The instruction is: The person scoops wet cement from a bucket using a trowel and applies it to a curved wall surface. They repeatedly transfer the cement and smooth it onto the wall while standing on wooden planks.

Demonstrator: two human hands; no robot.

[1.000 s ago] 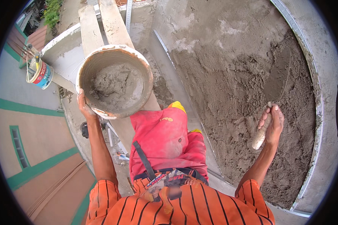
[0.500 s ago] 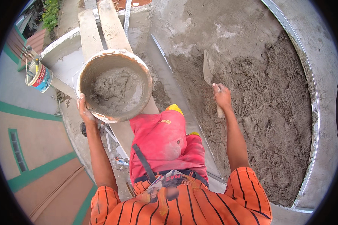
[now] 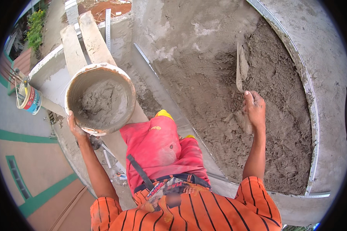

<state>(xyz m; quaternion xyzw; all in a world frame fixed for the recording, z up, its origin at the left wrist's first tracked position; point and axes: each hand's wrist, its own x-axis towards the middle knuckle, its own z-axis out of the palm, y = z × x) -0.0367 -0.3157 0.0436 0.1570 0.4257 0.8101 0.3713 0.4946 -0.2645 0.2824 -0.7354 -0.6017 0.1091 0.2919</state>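
Note:
My left hand [image 3: 76,125] grips the near-left rim of a white bucket [image 3: 132,86], whose inside is coated with grey mortar. A mound of wet mortar [image 3: 104,101] lies in its bottom. Over on the right, my right hand [image 3: 255,109] is closed round the handle of a pointed trowel [image 3: 241,69]. The trowel's blade points away from me, seen nearly edge-on, against the rough grey mortar coat [image 3: 277,111] on the wall. Some mortar seems to cling to the blade. How far the blade stands from the wall I cannot tell.
Metal edge strips [image 3: 310,96] border the mortar patch on the right, and another strip [image 3: 145,59] runs along its left. Wooden planks [image 3: 94,40] extend away beyond the bucket. A smaller paint bucket [image 3: 31,101] holding tools hangs or stands at far left, near a house wall [image 3: 38,148].
The trowel has moved right across the mortar coat, and its blade has turned from flat-on to nearly edge-on. The bucket, still held, appears lower and further left as the view shifts.

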